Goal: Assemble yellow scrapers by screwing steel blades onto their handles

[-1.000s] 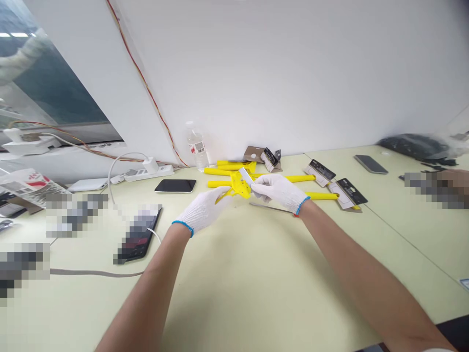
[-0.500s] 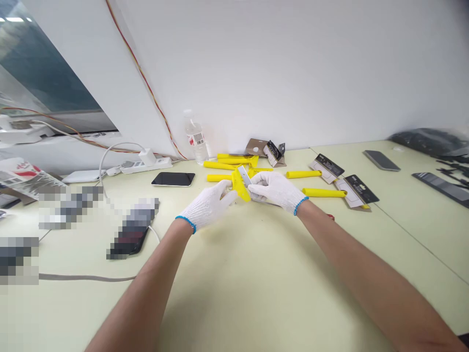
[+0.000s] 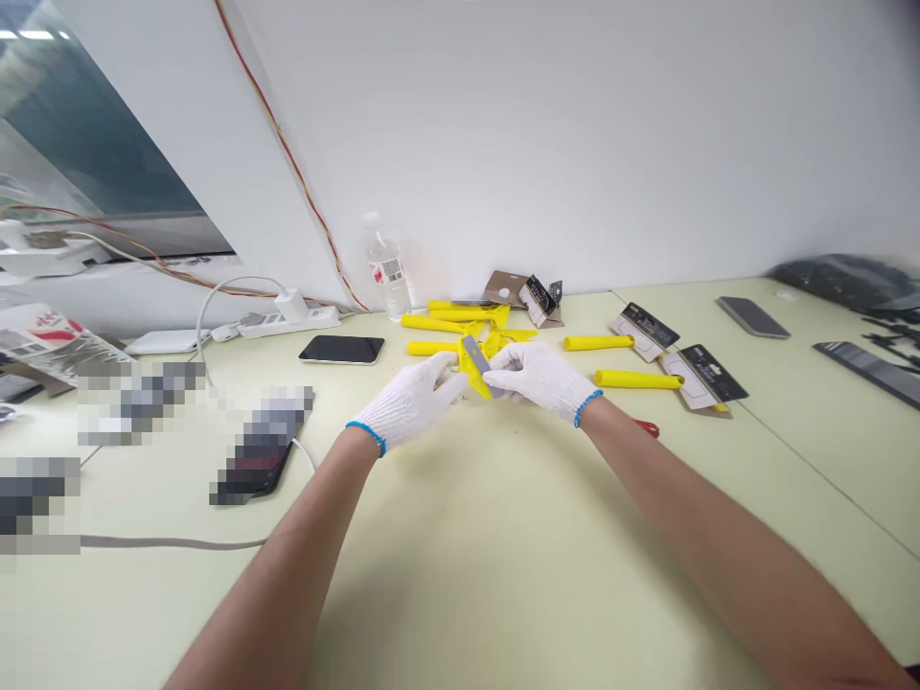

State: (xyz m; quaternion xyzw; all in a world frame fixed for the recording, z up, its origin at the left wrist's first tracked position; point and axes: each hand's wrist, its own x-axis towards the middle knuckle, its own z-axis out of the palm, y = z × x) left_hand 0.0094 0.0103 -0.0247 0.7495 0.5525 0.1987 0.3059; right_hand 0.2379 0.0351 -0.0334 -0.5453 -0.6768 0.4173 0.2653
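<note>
My left hand (image 3: 411,398), in a white knit glove with a blue cuff, grips a yellow scraper (image 3: 464,376) by its head. A flat grey metal blade (image 3: 475,358) lies across that head. My right hand (image 3: 546,381), gloved the same way, pinches the blade's lower end, thumb and fingers together. Just behind both hands rest several other yellow scrapers (image 3: 440,324). The lower right part of the held scraper is hidden by my right fingers.
To the right lie two yellow handles (image 3: 636,380) with black-and-white cards (image 3: 708,369). A red object (image 3: 648,427) is partly covered by my right forearm. A water bottle (image 3: 390,278) stands at the wall, near a phone (image 3: 342,350) and a power strip (image 3: 287,321).
The blade has turned flatter against the yellow head and now shows its broad grey face. My right hand has shifted slightly left and down; my left hand holds nearly still.
</note>
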